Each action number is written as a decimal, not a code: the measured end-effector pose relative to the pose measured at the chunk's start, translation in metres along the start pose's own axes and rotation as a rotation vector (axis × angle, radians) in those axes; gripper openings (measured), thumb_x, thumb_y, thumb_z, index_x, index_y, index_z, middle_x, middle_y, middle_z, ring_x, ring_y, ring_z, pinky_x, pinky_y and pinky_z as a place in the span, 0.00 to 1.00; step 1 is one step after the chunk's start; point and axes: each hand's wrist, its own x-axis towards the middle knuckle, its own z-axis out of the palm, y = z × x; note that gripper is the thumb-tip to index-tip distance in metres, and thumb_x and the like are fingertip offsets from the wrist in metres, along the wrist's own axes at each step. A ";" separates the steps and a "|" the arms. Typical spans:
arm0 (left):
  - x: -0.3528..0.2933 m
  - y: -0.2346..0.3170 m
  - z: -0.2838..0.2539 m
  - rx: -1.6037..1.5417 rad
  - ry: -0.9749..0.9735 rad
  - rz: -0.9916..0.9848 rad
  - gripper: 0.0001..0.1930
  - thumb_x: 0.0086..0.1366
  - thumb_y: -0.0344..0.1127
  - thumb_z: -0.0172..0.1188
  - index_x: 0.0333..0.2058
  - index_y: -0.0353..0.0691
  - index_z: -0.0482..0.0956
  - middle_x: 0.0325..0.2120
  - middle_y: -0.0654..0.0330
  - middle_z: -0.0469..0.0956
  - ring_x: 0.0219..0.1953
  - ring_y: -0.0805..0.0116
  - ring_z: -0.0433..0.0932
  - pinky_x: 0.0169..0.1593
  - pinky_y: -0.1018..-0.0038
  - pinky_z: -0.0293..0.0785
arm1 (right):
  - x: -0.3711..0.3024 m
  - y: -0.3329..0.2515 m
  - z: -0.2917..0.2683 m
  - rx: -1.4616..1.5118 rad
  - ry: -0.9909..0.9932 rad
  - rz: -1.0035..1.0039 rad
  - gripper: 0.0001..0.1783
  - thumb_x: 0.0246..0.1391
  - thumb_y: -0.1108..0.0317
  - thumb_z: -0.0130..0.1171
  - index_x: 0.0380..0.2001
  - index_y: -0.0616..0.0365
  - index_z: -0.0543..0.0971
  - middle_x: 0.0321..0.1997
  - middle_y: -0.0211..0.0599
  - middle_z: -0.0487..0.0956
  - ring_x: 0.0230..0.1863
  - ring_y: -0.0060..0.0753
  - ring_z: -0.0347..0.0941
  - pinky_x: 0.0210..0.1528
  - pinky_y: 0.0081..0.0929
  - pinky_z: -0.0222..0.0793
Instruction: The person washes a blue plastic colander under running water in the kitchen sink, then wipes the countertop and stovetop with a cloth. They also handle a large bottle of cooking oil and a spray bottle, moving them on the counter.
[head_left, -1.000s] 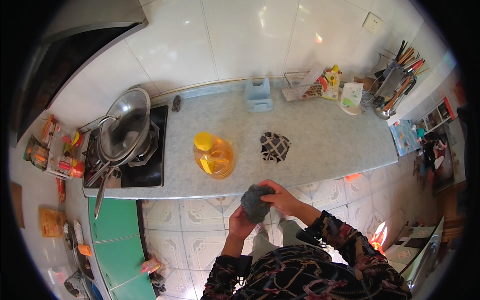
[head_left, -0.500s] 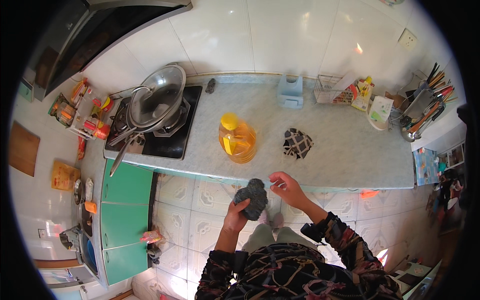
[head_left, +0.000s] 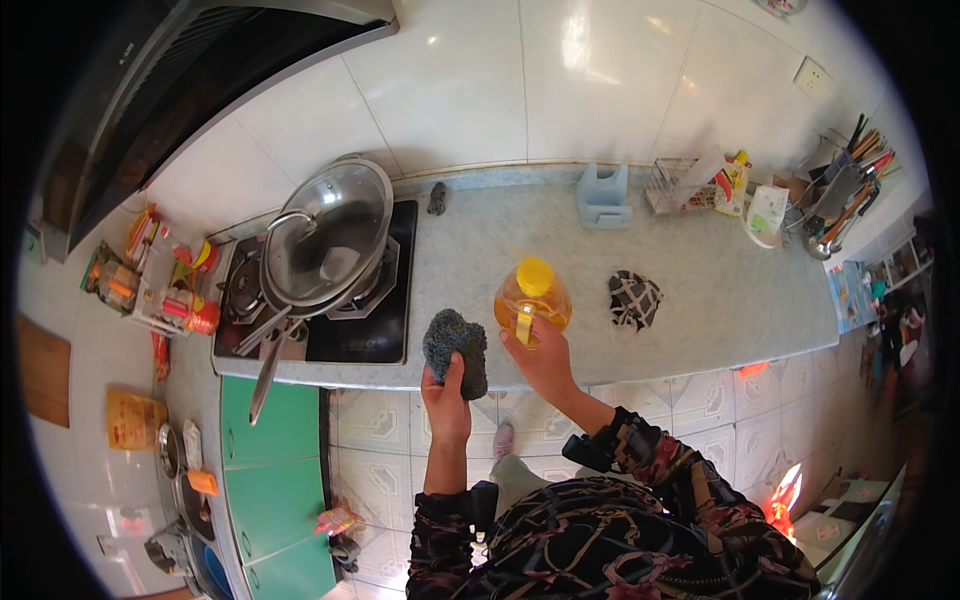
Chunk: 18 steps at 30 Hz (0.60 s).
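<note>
Head view of a kitchen tabletop point(head_left: 700, 300) seen from above. The left hand point(head_left: 447, 400) grips a dark grey scouring pad point(head_left: 456, 348) at the tabletop's near edge; the thumb lies across the pad's lower face and the other fingers wrap behind it, so most of the pad stands clear above the hand. The right hand point(head_left: 540, 358) reaches to a yellow oil bottle point(head_left: 532, 298) with a yellow cap, standing upright near the near edge, just right of the pad. Its fingers point(head_left: 516, 345) rest against the bottle's near side by the handle; whether they close fully around the handle cannot be told from this angle. Pad and bottle sit close together but apart. A checked cloth point(head_left: 634, 299) lies on the tabletop to the right of the bottle. At the left end, a steel wok point(head_left: 328, 235) rests on a black gas stove point(head_left: 370, 310). Along the far edge by the tiled wall stand a pale blue holder point(head_left: 604, 196) and, toward the far right corner, a rack of utensils point(head_left: 845, 200).
</note>
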 end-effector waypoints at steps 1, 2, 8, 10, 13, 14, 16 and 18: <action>0.010 0.005 0.001 0.067 -0.010 0.008 0.12 0.66 0.32 0.56 0.45 0.34 0.74 0.41 0.63 0.77 0.42 0.76 0.74 0.47 0.78 0.70 | 0.001 0.001 0.008 0.124 0.013 0.121 0.11 0.54 0.67 0.60 0.37 0.61 0.73 0.33 0.30 0.75 0.34 0.18 0.69 0.38 0.19 0.67; 0.019 0.008 0.003 0.112 -0.035 0.026 0.11 0.66 0.33 0.56 0.44 0.35 0.74 0.39 0.65 0.77 0.40 0.78 0.73 0.45 0.80 0.69 | 0.002 0.002 0.015 0.111 0.063 0.088 0.10 0.55 0.67 0.59 0.36 0.60 0.73 0.32 0.28 0.74 0.33 0.16 0.67 0.37 0.18 0.65; 0.039 0.001 0.047 0.628 -0.390 0.192 0.10 0.66 0.32 0.54 0.43 0.33 0.73 0.35 0.56 0.76 0.35 0.67 0.74 0.39 0.76 0.70 | 0.003 0.004 0.014 0.244 0.200 0.026 0.07 0.54 0.69 0.56 0.30 0.62 0.71 0.27 0.30 0.73 0.31 0.21 0.68 0.34 0.23 0.65; 0.046 -0.010 0.065 0.753 -0.448 0.402 0.15 0.62 0.28 0.54 0.47 0.31 0.72 0.46 0.42 0.73 0.48 0.42 0.73 0.49 0.65 0.71 | 0.003 0.005 0.003 0.227 0.184 -0.037 0.05 0.54 0.71 0.55 0.30 0.61 0.71 0.26 0.27 0.72 0.30 0.17 0.66 0.32 0.20 0.64; 0.059 -0.011 0.075 0.851 -0.497 0.493 0.16 0.60 0.29 0.54 0.47 0.31 0.72 0.48 0.41 0.72 0.50 0.42 0.71 0.51 0.66 0.70 | 0.002 0.009 -0.015 0.499 0.031 0.017 0.03 0.54 0.73 0.53 0.31 0.61 0.72 0.27 0.23 0.71 0.30 0.12 0.64 0.31 0.15 0.61; 0.065 -0.010 0.077 0.880 -0.522 0.480 0.16 0.60 0.29 0.54 0.47 0.31 0.72 0.46 0.41 0.73 0.49 0.42 0.72 0.49 0.66 0.71 | 0.002 0.010 -0.018 0.470 0.018 0.076 0.03 0.54 0.73 0.52 0.31 0.61 0.72 0.27 0.22 0.71 0.29 0.12 0.63 0.31 0.14 0.61; 0.082 -0.006 0.083 0.977 -0.557 0.462 0.15 0.60 0.30 0.54 0.45 0.31 0.73 0.42 0.41 0.75 0.46 0.42 0.74 0.47 0.65 0.72 | 0.001 0.013 -0.022 0.484 -0.017 0.116 0.02 0.53 0.74 0.51 0.30 0.60 0.73 0.27 0.20 0.70 0.28 0.10 0.62 0.30 0.13 0.59; 0.108 0.001 0.088 0.961 -0.693 0.197 0.13 0.60 0.31 0.53 0.43 0.32 0.74 0.38 0.41 0.76 0.43 0.44 0.75 0.43 0.65 0.72 | 0.001 0.015 -0.022 0.472 -0.005 0.153 0.02 0.50 0.75 0.51 0.29 0.59 0.74 0.27 0.22 0.72 0.28 0.12 0.65 0.31 0.13 0.60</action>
